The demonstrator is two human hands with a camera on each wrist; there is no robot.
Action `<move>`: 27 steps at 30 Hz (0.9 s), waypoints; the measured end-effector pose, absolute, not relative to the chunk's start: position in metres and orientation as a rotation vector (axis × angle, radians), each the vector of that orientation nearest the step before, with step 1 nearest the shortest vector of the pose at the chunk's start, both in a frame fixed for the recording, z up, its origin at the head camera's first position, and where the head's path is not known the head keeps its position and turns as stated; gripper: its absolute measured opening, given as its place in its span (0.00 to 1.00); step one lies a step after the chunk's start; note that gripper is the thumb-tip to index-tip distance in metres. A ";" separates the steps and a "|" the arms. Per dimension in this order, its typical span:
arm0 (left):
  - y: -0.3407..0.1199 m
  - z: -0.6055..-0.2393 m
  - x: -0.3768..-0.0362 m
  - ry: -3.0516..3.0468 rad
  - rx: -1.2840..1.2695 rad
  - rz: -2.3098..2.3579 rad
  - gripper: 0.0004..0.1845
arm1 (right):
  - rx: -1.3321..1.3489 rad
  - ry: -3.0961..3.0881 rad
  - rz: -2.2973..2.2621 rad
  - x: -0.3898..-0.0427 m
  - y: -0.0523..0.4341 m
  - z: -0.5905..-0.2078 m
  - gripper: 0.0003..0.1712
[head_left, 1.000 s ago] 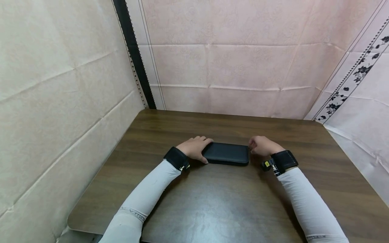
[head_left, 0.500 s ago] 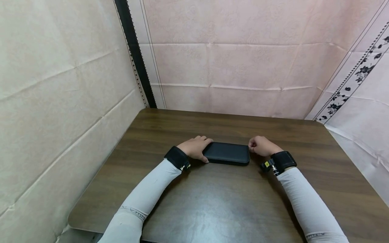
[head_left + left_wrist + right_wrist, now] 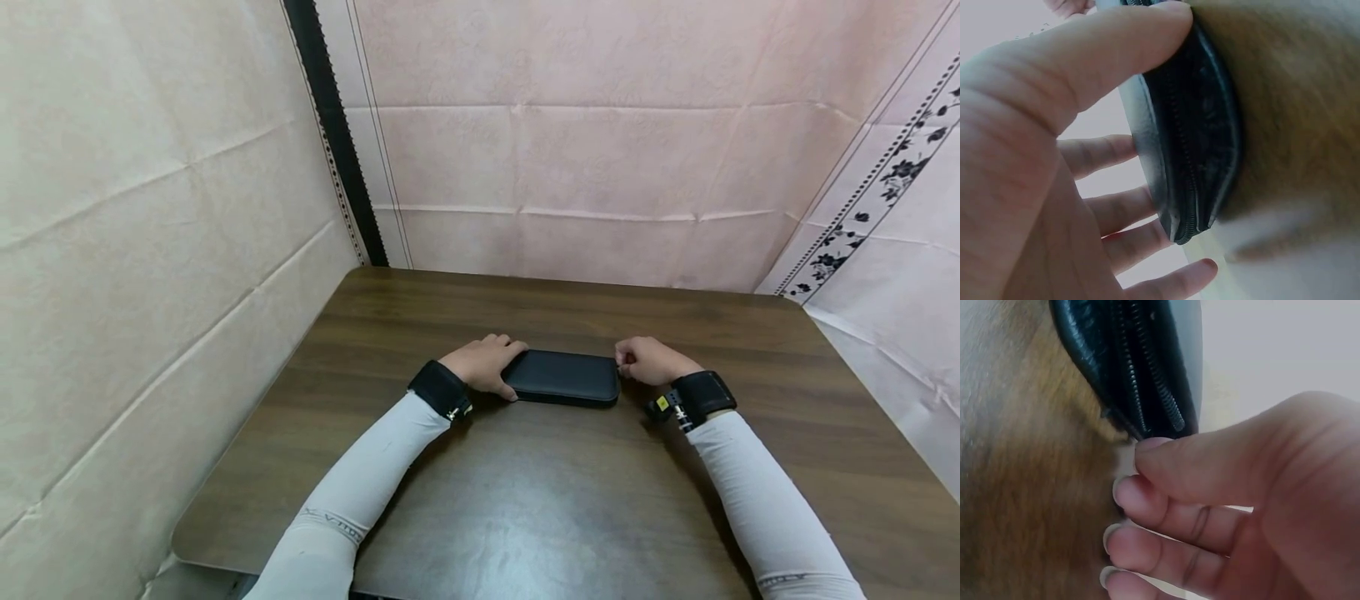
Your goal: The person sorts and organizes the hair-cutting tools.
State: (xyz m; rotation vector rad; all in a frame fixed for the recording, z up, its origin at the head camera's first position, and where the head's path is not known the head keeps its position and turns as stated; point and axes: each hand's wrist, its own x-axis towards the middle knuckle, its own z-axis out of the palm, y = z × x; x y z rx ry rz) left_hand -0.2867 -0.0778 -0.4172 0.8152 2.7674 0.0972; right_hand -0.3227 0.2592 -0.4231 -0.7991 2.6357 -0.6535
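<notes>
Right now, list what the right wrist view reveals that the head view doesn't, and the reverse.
Only the right wrist view: two rows of zipper teeth set apart at the end of the black case, close by the thumb tip of the right hand.

Only the head view: the left hand at the case's opposite end, both pale sleeves, and the far edge of the wooden table.

Both: the case, the right hand and part of the tabletop.

The brown, streaky wood-grain tabletop (image 3: 525, 317) bears a black, rectangular leather-look zip case (image 3: 567, 377) between its left and right edges. Past the surface's far right corner, I see a black-flowered white cloth border (image 3: 847, 229); beyond the far edge, pale pink cloth (image 3: 600, 158).
</notes>
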 end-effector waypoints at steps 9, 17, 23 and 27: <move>-0.077 -0.418 -0.287 2.762 0.805 0.086 0.51 | -0.816 2.614 -0.644 -0.319 0.260 -0.420 0.10; -0.075 -0.417 -0.287 2.765 0.788 0.076 0.50 | -0.801 2.615 -0.631 -0.318 0.260 -0.415 0.11; -0.075 -0.414 -0.285 2.765 0.788 0.092 0.50 | -0.798 2.613 -0.631 -0.318 0.262 -0.416 0.11; -0.076 -0.415 -0.284 2.764 0.791 0.100 0.49 | -0.779 2.601 -0.613 -0.317 0.263 -0.414 0.12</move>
